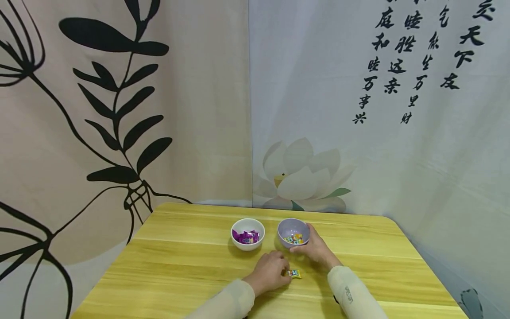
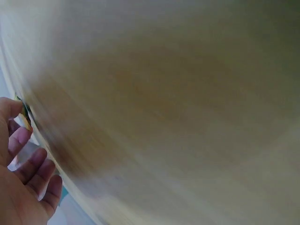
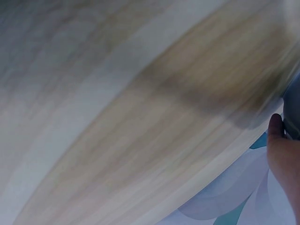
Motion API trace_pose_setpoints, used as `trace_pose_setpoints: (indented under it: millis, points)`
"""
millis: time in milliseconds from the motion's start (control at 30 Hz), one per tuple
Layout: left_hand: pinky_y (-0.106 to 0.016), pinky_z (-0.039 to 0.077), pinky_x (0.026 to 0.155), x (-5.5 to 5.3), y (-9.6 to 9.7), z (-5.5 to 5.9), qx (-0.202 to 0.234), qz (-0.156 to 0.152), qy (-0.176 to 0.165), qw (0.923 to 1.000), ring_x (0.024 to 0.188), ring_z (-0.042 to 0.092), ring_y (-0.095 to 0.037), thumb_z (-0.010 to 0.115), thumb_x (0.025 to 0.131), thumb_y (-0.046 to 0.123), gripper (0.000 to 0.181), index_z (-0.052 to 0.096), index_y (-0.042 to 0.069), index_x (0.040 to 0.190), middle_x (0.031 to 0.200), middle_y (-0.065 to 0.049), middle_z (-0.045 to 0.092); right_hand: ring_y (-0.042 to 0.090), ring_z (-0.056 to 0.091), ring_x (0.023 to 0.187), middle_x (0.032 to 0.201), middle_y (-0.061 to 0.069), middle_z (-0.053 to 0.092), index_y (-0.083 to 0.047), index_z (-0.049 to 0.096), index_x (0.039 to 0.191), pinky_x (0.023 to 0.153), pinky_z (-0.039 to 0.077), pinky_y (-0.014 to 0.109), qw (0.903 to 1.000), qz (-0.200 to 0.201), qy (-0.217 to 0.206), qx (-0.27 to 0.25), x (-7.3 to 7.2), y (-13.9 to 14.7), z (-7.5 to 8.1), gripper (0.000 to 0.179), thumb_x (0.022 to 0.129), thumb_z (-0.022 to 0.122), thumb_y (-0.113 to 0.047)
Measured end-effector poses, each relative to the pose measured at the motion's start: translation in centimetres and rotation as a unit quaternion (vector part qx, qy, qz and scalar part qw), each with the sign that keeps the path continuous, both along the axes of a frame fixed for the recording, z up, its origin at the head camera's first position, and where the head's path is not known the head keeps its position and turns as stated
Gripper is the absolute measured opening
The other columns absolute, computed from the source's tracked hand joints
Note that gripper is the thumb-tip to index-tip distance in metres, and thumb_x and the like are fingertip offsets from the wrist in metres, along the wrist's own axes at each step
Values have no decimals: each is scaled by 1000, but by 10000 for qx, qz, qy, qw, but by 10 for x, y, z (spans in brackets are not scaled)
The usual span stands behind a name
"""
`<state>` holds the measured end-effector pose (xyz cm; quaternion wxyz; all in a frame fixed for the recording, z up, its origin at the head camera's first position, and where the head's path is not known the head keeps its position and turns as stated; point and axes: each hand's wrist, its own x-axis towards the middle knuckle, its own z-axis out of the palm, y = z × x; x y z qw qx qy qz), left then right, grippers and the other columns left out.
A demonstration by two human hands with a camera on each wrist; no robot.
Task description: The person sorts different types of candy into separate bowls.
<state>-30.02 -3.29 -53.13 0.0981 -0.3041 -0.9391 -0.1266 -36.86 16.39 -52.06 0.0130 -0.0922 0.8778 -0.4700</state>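
Note:
My left hand (image 1: 269,272) pinches a small yellow wrapped candy (image 1: 295,274) low over the table, in front of the bowls. In the left wrist view the candy (image 2: 24,117) shows between thumb and fingertip, its other fingers loosely bent. A purple bowl (image 1: 280,232) with several yellow wrapped candies (image 1: 294,239) inside stands upright; my right hand (image 1: 318,249) holds it by its right side. Only the thumb side of that hand and a dark sliver of the bowl (image 3: 293,105) appear in the right wrist view.
Left of the purple bowl stands a white bowl (image 1: 248,247) with several purple wrapped candies (image 1: 245,237) in it. The wooden table (image 1: 179,266) ends at the back against a printed cloth (image 1: 207,110).

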Motion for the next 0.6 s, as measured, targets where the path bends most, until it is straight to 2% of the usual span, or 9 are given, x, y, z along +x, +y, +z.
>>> trace_pose_setpoints:
  millis: [300,600]
  points:
    - [-26,45,73,5,-18,10,380,223,-117,9990,79,50,-8,78,77,36,18,71,21,83,85,12,53,44,41,132,145,28,40,4,17,153,111,29,60,10000,63,42,26,0,0,0,116,70,92,-28]
    - [-32,48,79,-2,-25,27,826,579,197,9947,83,53,-11,76,77,36,17,70,21,82,87,9,57,42,45,129,141,25,46,3,23,150,109,32,59,9999,64,81,-66,1,0,3,111,68,93,-24]
